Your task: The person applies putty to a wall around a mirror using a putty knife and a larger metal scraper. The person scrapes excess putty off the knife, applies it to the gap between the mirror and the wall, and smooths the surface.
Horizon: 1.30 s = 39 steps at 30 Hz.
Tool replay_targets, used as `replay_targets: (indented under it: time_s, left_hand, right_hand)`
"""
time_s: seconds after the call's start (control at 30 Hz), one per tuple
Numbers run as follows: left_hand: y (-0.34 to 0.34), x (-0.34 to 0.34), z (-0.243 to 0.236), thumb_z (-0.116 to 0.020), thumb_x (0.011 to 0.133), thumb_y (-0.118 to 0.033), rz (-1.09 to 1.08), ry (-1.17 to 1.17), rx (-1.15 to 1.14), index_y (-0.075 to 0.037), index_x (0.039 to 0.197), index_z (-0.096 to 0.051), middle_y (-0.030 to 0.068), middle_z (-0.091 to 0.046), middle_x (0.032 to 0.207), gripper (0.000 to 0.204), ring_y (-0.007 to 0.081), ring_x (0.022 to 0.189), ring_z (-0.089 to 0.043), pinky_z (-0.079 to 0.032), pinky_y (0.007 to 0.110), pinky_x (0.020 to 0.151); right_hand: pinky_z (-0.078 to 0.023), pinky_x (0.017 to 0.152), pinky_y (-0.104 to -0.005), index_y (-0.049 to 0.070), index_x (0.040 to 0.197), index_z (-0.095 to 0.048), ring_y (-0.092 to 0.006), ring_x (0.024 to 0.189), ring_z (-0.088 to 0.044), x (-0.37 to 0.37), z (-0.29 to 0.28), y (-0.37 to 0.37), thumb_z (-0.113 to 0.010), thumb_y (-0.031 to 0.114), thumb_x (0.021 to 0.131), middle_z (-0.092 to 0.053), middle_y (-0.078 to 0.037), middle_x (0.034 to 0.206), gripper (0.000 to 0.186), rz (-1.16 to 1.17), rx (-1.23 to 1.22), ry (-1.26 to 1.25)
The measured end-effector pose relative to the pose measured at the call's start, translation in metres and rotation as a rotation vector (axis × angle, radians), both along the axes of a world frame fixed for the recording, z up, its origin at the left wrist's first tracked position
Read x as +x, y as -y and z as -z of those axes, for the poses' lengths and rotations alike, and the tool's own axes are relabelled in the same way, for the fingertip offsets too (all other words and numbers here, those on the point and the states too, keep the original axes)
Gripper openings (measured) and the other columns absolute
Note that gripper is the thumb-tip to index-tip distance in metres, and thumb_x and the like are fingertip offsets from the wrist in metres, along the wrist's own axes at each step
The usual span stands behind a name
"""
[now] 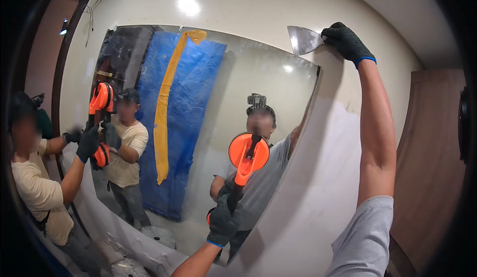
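A large mirror (271, 73) leans or stands against the wall, its upper right corner near my right hand. My left hand (224, 223), in a dark glove with a blue cuff, is closed around the black handle of an orange suction cup lifter (239, 172) set on the mirror's lower right part. Raised high on the right, my gloved right hand (349, 42) grips a putty knife (302, 40). Its wide metal blade points left, just above the mirror's top edge. My left hand hides part of the lifter's lower cup.
At the left, a co-worker (42, 182) in a cream shirt and dark gloves holds another orange suction lifter (103, 98) on the mirror. The mirror reflects both people, a blue sheet (198, 98) and a yellow strip (164, 113). A doorway (64, 53) stands far left, a brown panel (427, 163) at right.
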<state>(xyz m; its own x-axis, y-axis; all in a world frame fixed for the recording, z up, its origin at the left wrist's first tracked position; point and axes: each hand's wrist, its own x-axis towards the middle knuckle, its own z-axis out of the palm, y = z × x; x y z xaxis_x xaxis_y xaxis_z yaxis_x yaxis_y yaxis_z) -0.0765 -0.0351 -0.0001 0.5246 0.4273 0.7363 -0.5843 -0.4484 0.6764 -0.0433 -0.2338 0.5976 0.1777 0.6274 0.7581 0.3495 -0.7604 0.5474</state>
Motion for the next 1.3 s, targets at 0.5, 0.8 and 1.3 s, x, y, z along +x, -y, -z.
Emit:
replay_targets:
  time_s: [0.5,0.8,1.3]
  left_hand:
    - [0.001,-0.006,-0.005,-0.074,0.093,-0.024,0.023,0.003,-0.051,-0.001,0.134,-0.057,0.0212,-0.075,0.102,0.050,0.0398,0.094,-0.075,-0.058,0.048,0.082]
    - [0.001,-0.003,-0.008,-0.069,0.093,-0.017,0.057,0.157,-0.059,-0.003,0.140,-0.055,0.0167,-0.074,0.110,0.051,0.0346,0.098,-0.074,-0.057,0.042,0.082]
    - [0.002,0.004,0.012,-0.065,0.101,-0.011,0.123,0.048,-0.012,-0.005,0.145,-0.051,0.0074,-0.071,0.125,0.047,0.0226,0.098,-0.074,-0.058,0.034,0.080]
  right_hand:
    - [-0.052,0.104,-0.0475,0.024,0.125,-0.074,-0.0306,0.123,-0.061,0.012,0.023,-0.032,-0.079,0.032,0.083,-0.068,-0.006,0.125,0.043,0.072,0.115,0.222]
    - [-0.054,0.096,-0.0445,0.014,0.124,-0.076,-0.0327,0.108,-0.068,0.033,0.044,-0.008,-0.077,0.028,0.089,-0.072,-0.011,0.116,0.038,-0.194,0.060,0.303]
    - [-0.051,0.100,-0.0371,0.013,0.142,-0.064,-0.0310,0.116,-0.067,0.086,-0.009,-0.014,-0.062,0.015,0.099,-0.066,-0.014,0.132,0.043,-0.208,-0.051,0.225]
